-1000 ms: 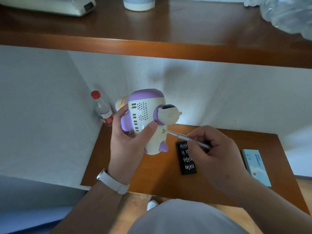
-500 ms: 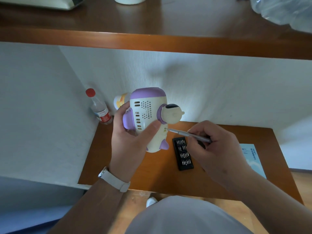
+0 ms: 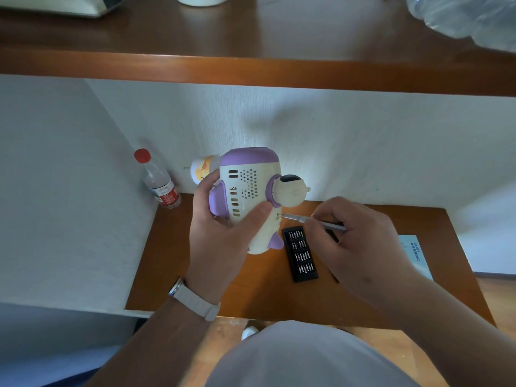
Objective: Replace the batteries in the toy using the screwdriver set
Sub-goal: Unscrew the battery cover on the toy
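Note:
A cream and purple toy (image 3: 251, 188) with vent holes and a small round-headed figure on its side is held above the low wooden table (image 3: 217, 289) by my left hand (image 3: 220, 236), thumb across its front. My right hand (image 3: 351, 244) pinches a thin silver screwdriver (image 3: 310, 219), whose tip touches a screw hole on the toy's right side just under the figure. Below the two hands lies the open black case of screwdriver bits (image 3: 300, 254).
A clear bottle with a red cap (image 3: 160, 181) stands at the table's back left corner, a small yellow-labelled container (image 3: 202, 169) behind the toy. A light blue box (image 3: 416, 255) lies at the right. A wooden shelf (image 3: 251, 68) overhangs above. White walls close in at the left and back.
The screwdriver tip stays on the same screw hole while my right hand's fingers shift along the handle. The toy stays in my left hand; the view has tilted slightly.

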{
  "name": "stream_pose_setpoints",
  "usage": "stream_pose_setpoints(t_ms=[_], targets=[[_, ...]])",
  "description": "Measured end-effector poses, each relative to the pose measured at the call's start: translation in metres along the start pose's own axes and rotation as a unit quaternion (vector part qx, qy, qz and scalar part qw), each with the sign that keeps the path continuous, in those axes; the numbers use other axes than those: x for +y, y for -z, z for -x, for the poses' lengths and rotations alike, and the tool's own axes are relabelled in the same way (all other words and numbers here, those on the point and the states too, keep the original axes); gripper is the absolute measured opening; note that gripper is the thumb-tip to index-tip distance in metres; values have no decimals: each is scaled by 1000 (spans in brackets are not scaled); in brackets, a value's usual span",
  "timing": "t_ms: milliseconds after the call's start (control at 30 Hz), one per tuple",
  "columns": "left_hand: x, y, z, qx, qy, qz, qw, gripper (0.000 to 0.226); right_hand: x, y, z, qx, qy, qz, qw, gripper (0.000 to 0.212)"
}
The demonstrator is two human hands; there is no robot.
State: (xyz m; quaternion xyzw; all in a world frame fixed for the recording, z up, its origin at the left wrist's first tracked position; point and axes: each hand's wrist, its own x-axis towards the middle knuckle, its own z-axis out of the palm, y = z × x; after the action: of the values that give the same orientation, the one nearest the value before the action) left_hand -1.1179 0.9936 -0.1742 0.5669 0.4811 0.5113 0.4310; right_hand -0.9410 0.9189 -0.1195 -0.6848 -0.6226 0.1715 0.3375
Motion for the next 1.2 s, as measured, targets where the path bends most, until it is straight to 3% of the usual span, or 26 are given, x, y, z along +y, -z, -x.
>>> stream_pose_setpoints(t_ms=[233,633,933,1200], targets=[[-1,-2,-7,3,-1,-4,1000,66,7,-1,-12,-54,-18,27,998,40],[-3,2,-17,4,17,-13,1000,65,6,-3,-32,-70,5,1,998,17],[-6,2,-21,7,26,-8,1000,68,10,-5,-43,-62,0,40,997,41],[-9,-4,-22,7,29,-12,999,66,14,-2,-45,-77,7,32,997,39]])
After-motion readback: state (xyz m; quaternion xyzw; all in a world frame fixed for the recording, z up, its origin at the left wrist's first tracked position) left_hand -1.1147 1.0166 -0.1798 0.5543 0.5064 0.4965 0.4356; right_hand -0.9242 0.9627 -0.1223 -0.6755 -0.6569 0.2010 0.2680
